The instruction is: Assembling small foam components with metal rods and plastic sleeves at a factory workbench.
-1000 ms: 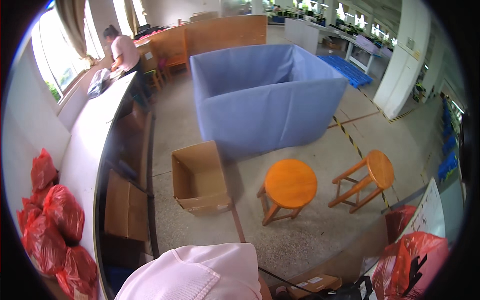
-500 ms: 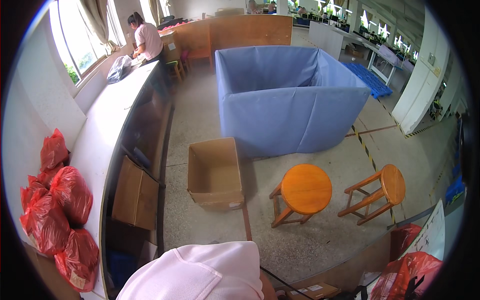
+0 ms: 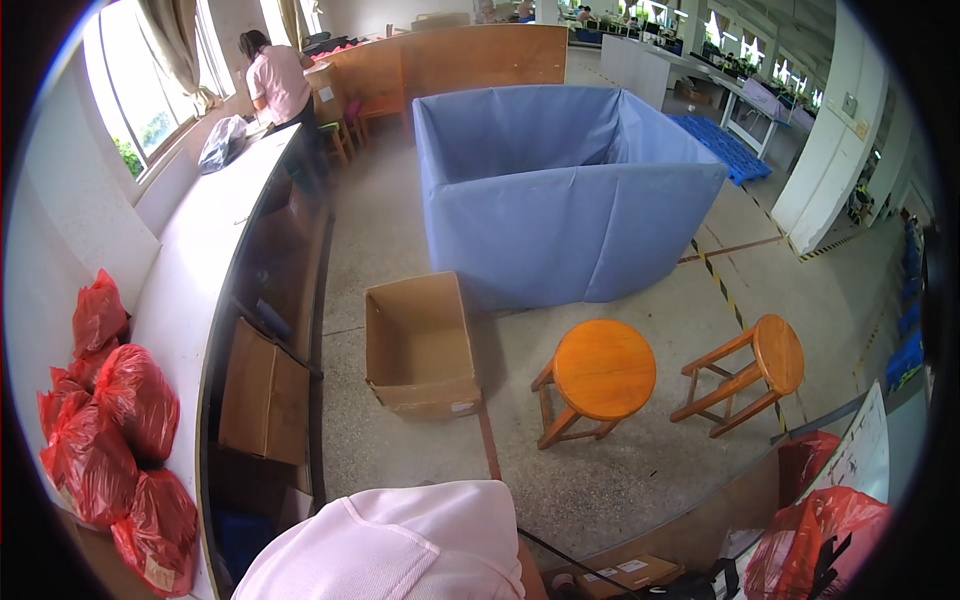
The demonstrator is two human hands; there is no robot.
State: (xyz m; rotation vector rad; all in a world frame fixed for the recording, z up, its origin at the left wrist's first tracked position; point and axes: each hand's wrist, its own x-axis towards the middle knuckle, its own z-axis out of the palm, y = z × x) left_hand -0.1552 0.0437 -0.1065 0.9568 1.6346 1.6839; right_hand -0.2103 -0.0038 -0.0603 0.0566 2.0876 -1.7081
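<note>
Neither of my hands shows. My pink sleeve and shoulder (image 3: 390, 545) fill the bottom middle, with a strip of my arm at the right of the cloth. In front of me on the floor stands an open cardboard box (image 3: 425, 395) with nothing seen in it. To its right are a round wooden stool (image 3: 604, 370) and a second wooden stool (image 3: 777, 355). At the lower right, close to my side, lies a red plastic bag (image 3: 815, 535) with black straps by it, next to a flat cardboard box (image 3: 630, 573).
A long white counter (image 3: 180, 270) runs along the left, with red bags (image 3: 140, 400) on it and a carton (image 3: 262, 395) on its shelf. A large blue fabric bin (image 3: 570, 235) stands ahead. Another person (image 3: 278, 85) works by the window. A white pillar (image 3: 835, 150) rises at right.
The view has shifted slightly, so the bin, stools and box sit a little further left. The person by the window leans lower. No thing has visibly been moved.
</note>
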